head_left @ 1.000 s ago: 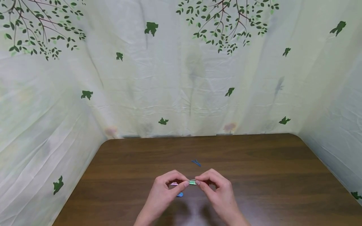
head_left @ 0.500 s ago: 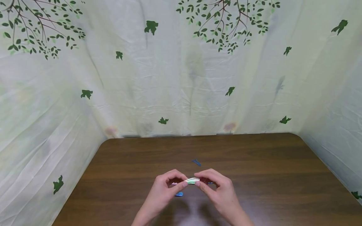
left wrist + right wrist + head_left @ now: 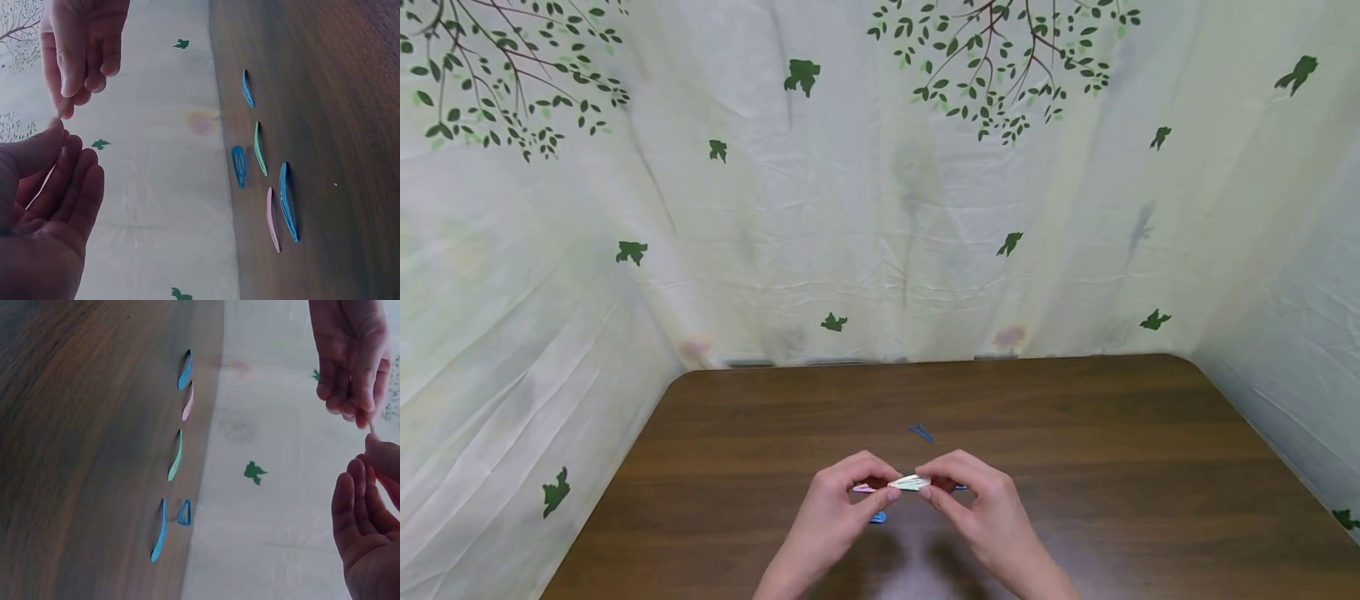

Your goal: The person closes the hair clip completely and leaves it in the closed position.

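Note:
A pale snap hair clip (image 3: 912,482) is held above the table between both hands. The thumb and fingertips of my left hand (image 3: 835,512) pinch its left end. Its right end is pinched by the thumb and fingers of my right hand (image 3: 988,512). Seen edge-on in the right wrist view, the clip (image 3: 371,425) is a thin strip. Below the hands lie a pink clip (image 3: 272,219), a green clip (image 3: 260,149) and blue clips (image 3: 288,203), some partly hidden by the hands in the head view.
Beyond the hands on the brown wooden table (image 3: 1075,433), a blue clip (image 3: 921,432) stands spread in a V shape. A pale cloth curtain (image 3: 880,208) printed with leaves and birds surrounds the table's back and sides.
The held clip has turned, showing more of its pale face than a second ago. Both hands stay in nearly the same place, with the fingertips slightly shifted.

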Tool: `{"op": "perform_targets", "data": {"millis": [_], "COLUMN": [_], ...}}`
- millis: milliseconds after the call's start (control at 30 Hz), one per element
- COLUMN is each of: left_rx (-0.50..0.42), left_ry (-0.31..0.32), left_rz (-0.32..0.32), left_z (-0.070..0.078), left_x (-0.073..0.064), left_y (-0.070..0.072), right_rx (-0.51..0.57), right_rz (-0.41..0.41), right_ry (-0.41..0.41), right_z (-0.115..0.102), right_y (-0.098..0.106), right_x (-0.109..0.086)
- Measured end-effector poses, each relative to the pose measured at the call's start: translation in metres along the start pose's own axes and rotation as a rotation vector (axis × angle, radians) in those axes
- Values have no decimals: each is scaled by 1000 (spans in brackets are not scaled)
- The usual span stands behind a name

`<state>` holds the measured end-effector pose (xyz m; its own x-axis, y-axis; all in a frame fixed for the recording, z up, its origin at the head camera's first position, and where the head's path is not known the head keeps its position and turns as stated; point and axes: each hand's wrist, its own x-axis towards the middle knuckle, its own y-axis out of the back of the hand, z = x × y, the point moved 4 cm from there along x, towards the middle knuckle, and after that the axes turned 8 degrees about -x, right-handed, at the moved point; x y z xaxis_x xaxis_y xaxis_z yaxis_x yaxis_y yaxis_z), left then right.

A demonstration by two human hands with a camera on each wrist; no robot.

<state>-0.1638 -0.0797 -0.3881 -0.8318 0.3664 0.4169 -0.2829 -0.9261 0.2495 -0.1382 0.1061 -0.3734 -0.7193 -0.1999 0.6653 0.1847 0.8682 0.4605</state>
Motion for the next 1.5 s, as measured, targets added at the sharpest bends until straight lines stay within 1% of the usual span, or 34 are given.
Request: {"op": "perform_targets", "data": {"millis": [233,333,467,533,700,867,1167,1367,1500], "left_rx": [69,88,93,87,87,96,166,201,210], "left_ry": [45,59,67,69,48,30,59,96,114], "left_rz": [41,59,56,44,4,-53,-151,-196,-231], "left_z": [-6,-8,-13,-16,-23,-30,-45,-54,-59], "left_x": [2,3,3,3,6,9,12,13,13], "left_y": [1,1,0,-1,-4,-6,-5,-4,-4], "right_rx": [-24,-30,-30,-33,-57,-60,-71,-92,-113], "right_rz": [-39,-57,-77,-86,-119,-182,-306,-371,-404], "right_ry": [-73,-86,-96,-107,-127,-152,-224,-257,-261], "right_z": [17,22,26,30,39,49,60,66,69], "right_y": [-7,-8,-9,-9,-10,-13,-21,-27,-30], "right_x": [-8,-10,-11,-11,-12,-13,-17,-18,-18]}}
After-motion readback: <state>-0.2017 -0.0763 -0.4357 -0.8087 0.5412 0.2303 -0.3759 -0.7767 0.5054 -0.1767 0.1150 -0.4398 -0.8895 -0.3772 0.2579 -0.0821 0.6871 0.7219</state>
